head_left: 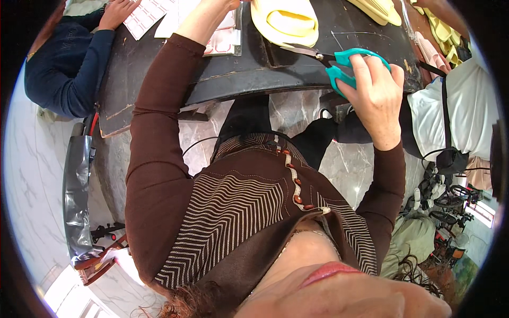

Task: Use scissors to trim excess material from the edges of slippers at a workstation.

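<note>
My right hand grips a pair of scissors by their teal handles, fingers through the loops. The blades point left and look slightly parted, near the lower edge of a yellow slipper on the dark table. My left arm reaches up across the table, and only part of my left hand shows at the top edge. Its fingers are cut off there, so what they hold is hidden. Printed label sheets in a clear plastic bag lie beside that wrist.
A person's hand rests by red-and-white label sheets at the left. Another yellow slipper lies at the far right of the black table. Pink slippers, more yellow ones and a person in white are at the right.
</note>
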`<state>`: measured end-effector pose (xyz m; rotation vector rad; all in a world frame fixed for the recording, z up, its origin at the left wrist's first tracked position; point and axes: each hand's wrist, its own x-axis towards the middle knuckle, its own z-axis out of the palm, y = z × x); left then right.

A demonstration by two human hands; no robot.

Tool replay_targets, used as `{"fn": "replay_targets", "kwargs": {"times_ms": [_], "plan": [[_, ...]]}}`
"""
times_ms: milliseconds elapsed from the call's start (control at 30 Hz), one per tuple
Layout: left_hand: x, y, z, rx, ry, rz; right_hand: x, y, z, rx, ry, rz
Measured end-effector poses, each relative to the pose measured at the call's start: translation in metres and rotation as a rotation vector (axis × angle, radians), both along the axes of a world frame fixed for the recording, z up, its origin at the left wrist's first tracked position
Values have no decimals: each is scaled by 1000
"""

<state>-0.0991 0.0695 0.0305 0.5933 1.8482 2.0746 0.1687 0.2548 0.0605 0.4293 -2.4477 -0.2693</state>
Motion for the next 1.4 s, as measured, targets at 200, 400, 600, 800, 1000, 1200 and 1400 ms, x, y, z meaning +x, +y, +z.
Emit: {"fn": "replay_targets", "kwargs": {"times_ms": [200, 400, 600, 800, 1000, 1200, 1400], "plan": [[0, 0, 1, -25, 9, 45, 1, -3, -1, 60, 11, -30], [-4, 1, -3, -41, -3, 57, 3, -2, -4, 118, 19, -46], [-9, 1, -7, -31, 10, 61, 4, 0, -4, 142, 24, -56], [-17, -6, -3, -115, 69, 67, 1, 3, -5, 132, 60, -62], [-39, -10, 14, -122, 252, 106, -18, 27, -20, -354, 76, -85], [-82, -32, 75, -36, 320, 121, -62, 41, -79, -907, -132, -294], [-120, -79, 87, 124, 166, 100, -93, 21, -100, -792, -76, -375]]}}
